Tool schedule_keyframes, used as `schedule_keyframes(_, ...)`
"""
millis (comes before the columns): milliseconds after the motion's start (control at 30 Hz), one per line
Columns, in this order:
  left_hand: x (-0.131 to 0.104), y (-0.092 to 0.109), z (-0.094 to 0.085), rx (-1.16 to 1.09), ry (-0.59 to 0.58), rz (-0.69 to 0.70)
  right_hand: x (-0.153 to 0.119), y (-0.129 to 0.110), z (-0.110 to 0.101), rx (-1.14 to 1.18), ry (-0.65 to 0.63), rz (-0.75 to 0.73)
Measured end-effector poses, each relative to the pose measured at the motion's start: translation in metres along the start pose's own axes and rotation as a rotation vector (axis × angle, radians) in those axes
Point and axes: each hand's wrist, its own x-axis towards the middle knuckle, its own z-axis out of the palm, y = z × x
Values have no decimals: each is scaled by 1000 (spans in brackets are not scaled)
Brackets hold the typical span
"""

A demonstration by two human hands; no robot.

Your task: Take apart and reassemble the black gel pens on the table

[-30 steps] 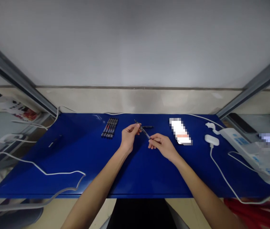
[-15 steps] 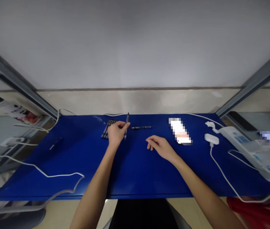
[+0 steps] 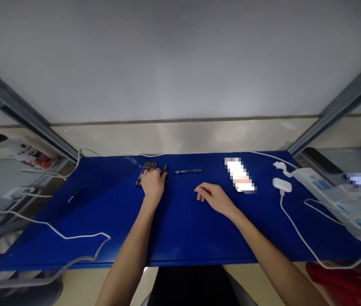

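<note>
My left hand (image 3: 153, 183) is closed on a dark pen (image 3: 165, 168), whose upper end shows past the thumb; its lower part is hidden. Just left of that, a row of several dark pens (image 3: 148, 165) lies side by side, partly covered by the same hand. Another pen (image 3: 189, 171) lies crosswise on the blue tabletop (image 3: 180, 225), between the two hands. To the right, my right hand (image 3: 211, 195) rests above the tabletop with fingers loosely curled and nothing visible in them.
A phone (image 3: 240, 175) with a lit screen lies to the right. Beyond it are a white earbud case (image 3: 282, 185) on a cable and a white power strip (image 3: 323, 187). Far left lies a dark pen-like object (image 3: 76, 194). A white cable (image 3: 84, 236) crosses the left side.
My left hand has moved slightly left and down with the pen, bringing it low beside the row. The pen stood higher before. My right hand has hardly moved.
</note>
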Motion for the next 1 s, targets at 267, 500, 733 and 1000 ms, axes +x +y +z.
schedule_keyframes(267,7,-24,-16,-64,19,-10,1,1,-3,-1,9,-5)
schedule_keyframes(500,0,-6,-5,-108,-54,76,1,-1,-2,-21,9,5)
schedule_keyframes(733,-6,2,-8,35,-23,49,1,0,-2,-11,22,-4)
schedule_keyframes(1000,-6,4,-5,65,6,23,0,-2,-2,-14,16,19)
